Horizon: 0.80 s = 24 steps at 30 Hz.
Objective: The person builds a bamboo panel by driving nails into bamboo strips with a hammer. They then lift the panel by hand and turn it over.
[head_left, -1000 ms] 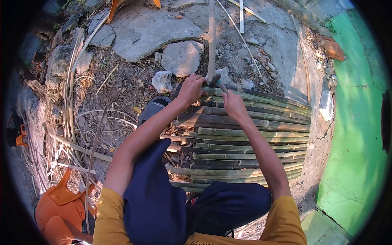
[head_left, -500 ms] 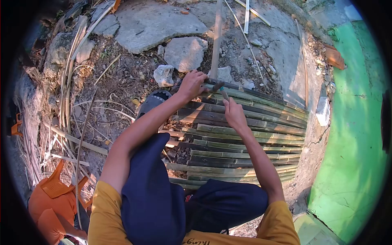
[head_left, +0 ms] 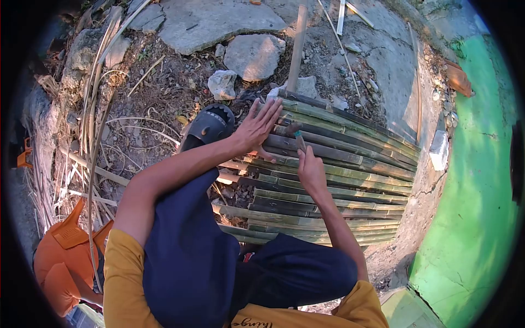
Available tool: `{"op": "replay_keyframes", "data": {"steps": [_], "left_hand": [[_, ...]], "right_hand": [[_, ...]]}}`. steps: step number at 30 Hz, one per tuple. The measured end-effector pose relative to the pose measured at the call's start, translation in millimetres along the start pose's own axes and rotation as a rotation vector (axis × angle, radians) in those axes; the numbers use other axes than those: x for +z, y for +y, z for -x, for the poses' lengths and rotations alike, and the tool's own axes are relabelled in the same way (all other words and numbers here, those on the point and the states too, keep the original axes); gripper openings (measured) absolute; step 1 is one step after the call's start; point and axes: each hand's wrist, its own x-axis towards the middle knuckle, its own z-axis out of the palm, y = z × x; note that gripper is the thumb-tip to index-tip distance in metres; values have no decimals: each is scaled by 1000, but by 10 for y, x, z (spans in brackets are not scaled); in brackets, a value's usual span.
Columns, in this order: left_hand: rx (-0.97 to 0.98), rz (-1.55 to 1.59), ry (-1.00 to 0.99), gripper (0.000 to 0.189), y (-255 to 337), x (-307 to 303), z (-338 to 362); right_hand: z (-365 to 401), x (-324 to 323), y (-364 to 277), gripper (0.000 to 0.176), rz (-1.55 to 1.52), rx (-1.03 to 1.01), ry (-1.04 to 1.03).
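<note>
Split bamboo slats [head_left: 339, 158], green and dark brown, lie side by side in a row before me. My left hand [head_left: 257, 130] rests over their left ends, fingers stretched out and thumb apart, holding nothing. In my right hand [head_left: 312, 170] is the handle of a small hammer [head_left: 296, 134] with a teal band near its dark head. The hammer head overlaps the upper slats, just right of my left fingers. A thicker bamboo pole [head_left: 297, 52] reaches away from the row's top left corner.
A dark shoe [head_left: 210, 127] is beside my left forearm. Broken concrete slabs [head_left: 254, 57] and a pale stone [head_left: 222, 85] lie beyond. Long bamboo strips [head_left: 90, 115] are heaped at left. A person in orange [head_left: 65, 257] is at lower left. Green-painted floor [head_left: 470, 180] runs along the right.
My left hand has gone from curled fingers at the topmost slat end to lying spread slightly lower. The hammer and right hand are a little lower in view. The shoe shows more.
</note>
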Motion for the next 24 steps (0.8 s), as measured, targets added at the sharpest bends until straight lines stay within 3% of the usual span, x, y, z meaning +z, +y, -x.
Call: {"op": "replay_keyframes", "data": {"steps": [4, 7, 8, 10, 12, 16, 19, 22, 23, 24], "left_hand": [[-11, 93, 20, 172, -30, -16, 4], [18, 102, 61, 167, -46, 63, 35], [13, 110, 57, 167, -75, 91, 40], [21, 62, 87, 164, -37, 107, 42], [20, 65, 131, 161, -160, -11, -5], [8, -35, 11, 158, 51, -2, 133], [118, 83, -18, 158, 126, 134, 337], [96, 97, -64, 159, 181, 3, 341], [92, 4, -129, 161, 192, -56, 324], [99, 2, -130, 161, 228, -45, 329]], "right_hand": [[126, -297, -174, 28, -200, 15, 68], [367, -210, -154, 23, -300, -83, 320], [375, -13, -43, 23, -298, -81, 311], [381, 235, 60, 23, -13, 35, 18], [236, 230, 20, 24, 101, -34, 56], [384, 69, -26, 24, 50, 0, 24], [593, -210, -236, 19, -262, -76, 178], [757, 63, -27, 20, -196, -94, 212], [673, 236, 116, 24, 80, 38, -32], [746, 294, 154, 24, 77, 44, -27]]}}
